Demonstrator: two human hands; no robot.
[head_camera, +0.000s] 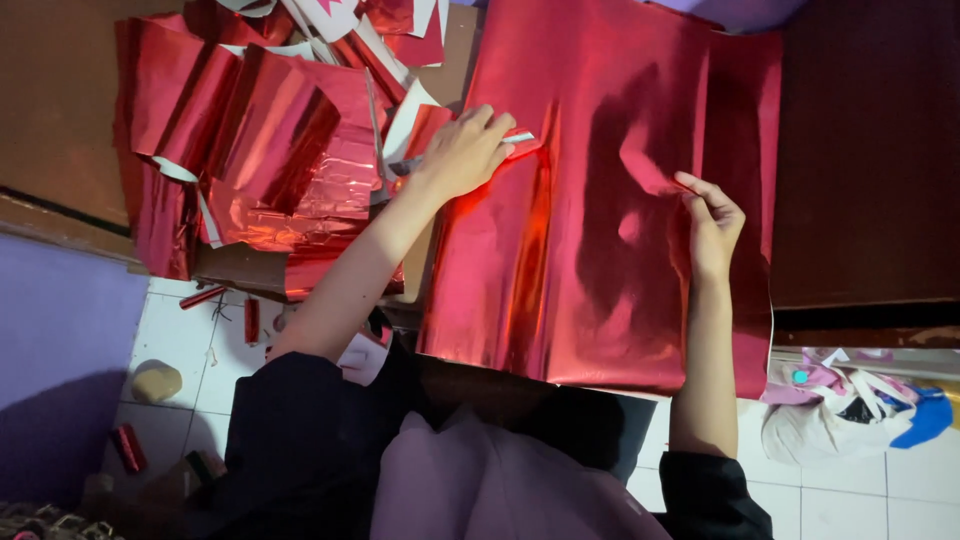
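Note:
A large sheet of shiny red foil (600, 260) lies spread over a brown table (860, 150), and its near edge hangs over the table's front. My left hand (465, 152) rests on the sheet's upper left part, fingers pinched on a fold of it next to a small white-backed strip (520, 136). My right hand (712, 222) is further right and pinches a raised crease of the same sheet between thumb and fingers. Both forearms reach up from my dark sleeves at the bottom.
A pile of crumpled and cut red foil pieces (270, 140) with white backing covers the table's left part. Below lies a white tiled floor (180, 340) with small red scraps (128, 447). A bundle of white, pink and blue cloth (850, 405) sits at the lower right.

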